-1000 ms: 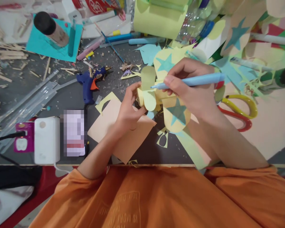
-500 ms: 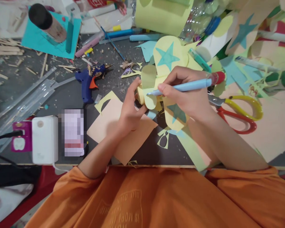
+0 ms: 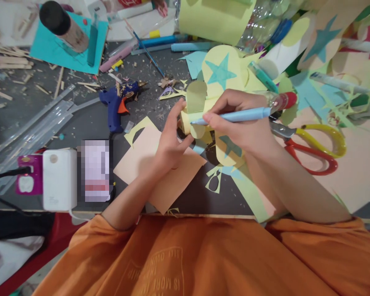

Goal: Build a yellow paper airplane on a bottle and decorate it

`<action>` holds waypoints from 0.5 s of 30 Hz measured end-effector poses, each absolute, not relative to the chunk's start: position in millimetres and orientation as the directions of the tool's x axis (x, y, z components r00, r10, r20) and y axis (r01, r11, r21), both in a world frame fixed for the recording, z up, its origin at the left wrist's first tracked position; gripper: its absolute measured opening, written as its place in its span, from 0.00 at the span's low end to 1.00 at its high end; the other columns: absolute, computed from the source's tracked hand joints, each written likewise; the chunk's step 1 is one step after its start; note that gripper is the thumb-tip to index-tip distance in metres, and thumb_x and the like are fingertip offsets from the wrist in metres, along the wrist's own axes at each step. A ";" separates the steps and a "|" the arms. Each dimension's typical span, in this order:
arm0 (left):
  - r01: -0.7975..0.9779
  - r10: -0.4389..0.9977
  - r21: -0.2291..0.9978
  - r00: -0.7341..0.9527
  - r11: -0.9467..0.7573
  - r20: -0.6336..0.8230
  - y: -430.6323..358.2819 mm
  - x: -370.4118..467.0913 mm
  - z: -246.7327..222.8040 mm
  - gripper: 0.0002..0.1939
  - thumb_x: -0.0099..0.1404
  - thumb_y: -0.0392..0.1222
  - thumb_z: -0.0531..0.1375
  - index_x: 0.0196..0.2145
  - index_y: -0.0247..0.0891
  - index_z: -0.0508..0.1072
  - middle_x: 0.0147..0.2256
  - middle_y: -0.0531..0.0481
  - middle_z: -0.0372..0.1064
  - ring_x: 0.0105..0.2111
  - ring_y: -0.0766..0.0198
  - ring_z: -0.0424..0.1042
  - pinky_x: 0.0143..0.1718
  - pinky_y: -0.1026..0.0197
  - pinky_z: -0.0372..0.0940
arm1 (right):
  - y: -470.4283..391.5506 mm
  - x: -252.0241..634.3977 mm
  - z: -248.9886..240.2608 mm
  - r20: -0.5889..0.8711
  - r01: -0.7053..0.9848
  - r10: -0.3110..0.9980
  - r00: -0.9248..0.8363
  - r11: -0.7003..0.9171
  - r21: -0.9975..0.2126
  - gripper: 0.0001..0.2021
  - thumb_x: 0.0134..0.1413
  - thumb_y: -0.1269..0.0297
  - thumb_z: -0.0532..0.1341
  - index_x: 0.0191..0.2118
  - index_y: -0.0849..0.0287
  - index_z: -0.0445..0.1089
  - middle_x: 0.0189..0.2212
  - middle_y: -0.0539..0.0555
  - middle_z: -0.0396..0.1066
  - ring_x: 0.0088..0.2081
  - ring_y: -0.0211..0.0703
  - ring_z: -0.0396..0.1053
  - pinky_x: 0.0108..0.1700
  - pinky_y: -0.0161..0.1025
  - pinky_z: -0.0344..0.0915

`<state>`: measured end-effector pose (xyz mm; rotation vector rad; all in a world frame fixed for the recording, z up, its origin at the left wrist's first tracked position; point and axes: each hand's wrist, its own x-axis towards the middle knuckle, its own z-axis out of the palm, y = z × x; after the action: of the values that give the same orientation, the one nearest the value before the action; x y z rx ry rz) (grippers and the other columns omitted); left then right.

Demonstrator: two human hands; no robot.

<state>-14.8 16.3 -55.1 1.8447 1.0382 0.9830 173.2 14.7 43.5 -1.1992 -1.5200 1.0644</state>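
1. Two hands at work here. The left hand [image 3: 170, 144] is pinched on the near-left side of one yellow paper model [image 3: 200, 117], thumb and fingers closed against it.
2. The right hand [image 3: 242, 123] is clamped on one light blue pen [image 3: 234, 116], tip touching the model's rounded flap.
3. The model sits above the middle of the dark table [image 3: 89, 123], just beyond a peach paper sheet [image 3: 160, 172].
4. Teal stars: two on the model, one on the far wing [image 3: 220, 72] and one on the near wing [image 3: 231, 146], the second half covered by the right hand. A third teal star [image 3: 322, 37] shows on peach card at top right.
5. One pair of scissors [image 3: 314, 146], yellow and red handles, lies just right of the right wrist; its blades run under the hand.
6. One blue glue gun [image 3: 117, 102] lies left of the model, well apart from the hands.
7. One white charger [image 3: 59, 179] sits at the table's near edge, plugged beside a purple socket [image 3: 27, 181]; next to it is a blurred-out device, unreadable.
8. One black-capped cylinder [image 3: 63, 28] stands on teal card at top left.
9. The clutter at top right is cut off and too tangled to count; clear glue sticks [image 3: 33, 127] overlap, number uncertain.
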 end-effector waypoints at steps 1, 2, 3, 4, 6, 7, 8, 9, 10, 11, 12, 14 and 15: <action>0.291 0.897 0.887 0.370 -0.359 0.242 16.6 -15.0 -55.5 0.36 0.68 0.50 0.59 0.68 0.57 0.46 0.72 0.48 0.49 0.71 0.46 0.54 0.66 0.43 0.63 | 14.9 173.3 42.9 0.147 0.201 0.981 -0.130 0.171 -0.965 0.18 0.52 0.56 0.73 0.22 0.52 0.64 0.20 0.46 0.65 0.22 0.37 0.57 0.25 0.42 0.57; 0.290 0.894 0.885 0.376 -0.364 0.244 16.9 -15.2 -55.8 0.36 0.68 0.50 0.58 0.69 0.57 0.46 0.72 0.48 0.48 0.71 0.46 0.54 0.66 0.43 0.63 | 15.1 173.4 42.5 0.165 0.193 0.978 -0.128 0.188 -0.963 0.18 0.52 0.57 0.72 0.22 0.52 0.63 0.20 0.46 0.65 0.22 0.37 0.56 0.25 0.42 0.56; 0.288 0.891 0.884 0.380 -0.368 0.247 17.2 -15.4 -56.0 0.36 0.68 0.50 0.58 0.69 0.57 0.45 0.72 0.48 0.48 0.72 0.46 0.54 0.66 0.43 0.63 | 15.4 173.5 42.3 0.183 0.188 0.976 -0.122 0.204 -0.961 0.18 0.53 0.57 0.72 0.22 0.52 0.63 0.20 0.46 0.64 0.21 0.36 0.55 0.25 0.42 0.55; 0.283 0.888 0.883 0.384 -0.374 0.253 17.4 -15.6 -56.2 0.36 0.69 0.51 0.58 0.69 0.57 0.45 0.72 0.48 0.48 0.72 0.46 0.53 0.66 0.43 0.63 | 15.6 173.6 42.4 0.197 0.187 0.974 -0.113 0.216 -0.958 0.18 0.53 0.59 0.72 0.22 0.53 0.63 0.19 0.45 0.63 0.21 0.36 0.54 0.25 0.41 0.54; 0.273 0.884 0.883 0.385 -0.382 0.264 17.7 -16.0 -56.4 0.36 0.69 0.50 0.58 0.68 0.57 0.45 0.72 0.47 0.48 0.72 0.46 0.53 0.67 0.43 0.62 | 15.9 174.1 43.1 0.217 0.188 0.972 -0.094 0.231 -0.954 0.17 0.53 0.63 0.70 0.21 0.53 0.62 0.19 0.44 0.62 0.20 0.34 0.52 0.25 0.40 0.51; 0.272 0.884 0.882 0.386 -0.384 0.266 17.8 -16.1 -56.3 0.36 0.69 0.50 0.58 0.68 0.56 0.45 0.72 0.47 0.48 0.72 0.47 0.53 0.67 0.44 0.62 | 16.0 174.4 43.7 0.218 0.195 0.972 -0.092 0.233 -0.953 0.17 0.53 0.64 0.70 0.21 0.53 0.62 0.19 0.44 0.62 0.21 0.34 0.52 0.25 0.39 0.50; 0.274 0.883 0.881 0.385 -0.385 0.266 17.8 -16.3 -56.0 0.36 0.69 0.49 0.58 0.68 0.56 0.45 0.72 0.47 0.48 0.72 0.47 0.53 0.67 0.44 0.62 | 16.0 174.7 44.4 0.213 0.208 0.973 -0.092 0.228 -0.951 0.17 0.53 0.64 0.69 0.20 0.53 0.61 0.19 0.44 0.61 0.21 0.34 0.52 0.25 0.39 0.50; 0.277 0.884 0.880 0.384 -0.386 0.266 17.8 -16.4 -55.7 0.36 0.68 0.49 0.59 0.68 0.56 0.45 0.72 0.47 0.49 0.72 0.47 0.53 0.67 0.44 0.63 | 16.0 174.9 45.1 0.204 0.224 0.975 -0.093 0.220 -0.949 0.17 0.53 0.64 0.69 0.20 0.53 0.61 0.19 0.44 0.61 0.21 0.34 0.52 0.26 0.39 0.51; 0.282 0.885 0.879 0.383 -0.384 0.264 17.6 -16.4 -55.3 0.36 0.68 0.49 0.59 0.68 0.56 0.46 0.71 0.46 0.49 0.72 0.46 0.54 0.67 0.44 0.63 | 15.9 175.2 45.7 0.196 0.241 0.976 -0.092 0.213 -0.947 0.18 0.53 0.63 0.69 0.21 0.53 0.60 0.19 0.45 0.61 0.21 0.35 0.52 0.26 0.39 0.52; 0.288 0.886 0.878 0.383 -0.382 0.259 17.4 -16.5 -54.7 0.36 0.68 0.48 0.59 0.68 0.56 0.46 0.71 0.46 0.49 0.71 0.46 0.54 0.66 0.44 0.63 | 15.9 175.5 46.2 0.189 0.255 0.978 -0.093 0.206 -0.945 0.18 0.53 0.62 0.69 0.21 0.53 0.60 0.19 0.45 0.60 0.22 0.35 0.52 0.26 0.40 0.52; 0.293 0.888 0.878 0.383 -0.378 0.254 17.1 -16.5 -54.2 0.36 0.68 0.48 0.59 0.68 0.55 0.46 0.71 0.46 0.49 0.71 0.46 0.54 0.66 0.44 0.63 | 16.0 175.8 46.4 0.186 0.263 0.978 -0.091 0.204 -0.943 0.18 0.53 0.62 0.69 0.21 0.52 0.60 0.19 0.45 0.60 0.21 0.36 0.52 0.26 0.40 0.52; 0.293 0.890 0.881 0.381 -0.371 0.248 16.6 -16.6 -53.1 0.36 0.68 0.48 0.58 0.68 0.55 0.46 0.71 0.46 0.49 0.71 0.47 0.54 0.66 0.44 0.64 | 16.7 176.8 46.1 0.186 0.266 0.979 -0.086 0.203 -0.943 0.18 0.53 0.62 0.68 0.21 0.52 0.59 0.18 0.46 0.59 0.22 0.37 0.51 0.26 0.41 0.51; 0.288 0.890 0.883 0.383 -0.370 0.247 16.5 -16.8 -52.8 0.36 0.68 0.47 0.58 0.68 0.55 0.46 0.71 0.47 0.49 0.71 0.47 0.54 0.66 0.45 0.64 | 17.3 177.5 45.6 0.183 0.268 0.979 -0.087 0.200 -0.943 0.18 0.54 0.62 0.68 0.21 0.52 0.59 0.18 0.46 0.59 0.22 0.37 0.52 0.26 0.41 0.51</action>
<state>-16.8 16.5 -52.8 1.8618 1.0196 0.9738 177.5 17.3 45.6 -1.2281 -1.5429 0.9614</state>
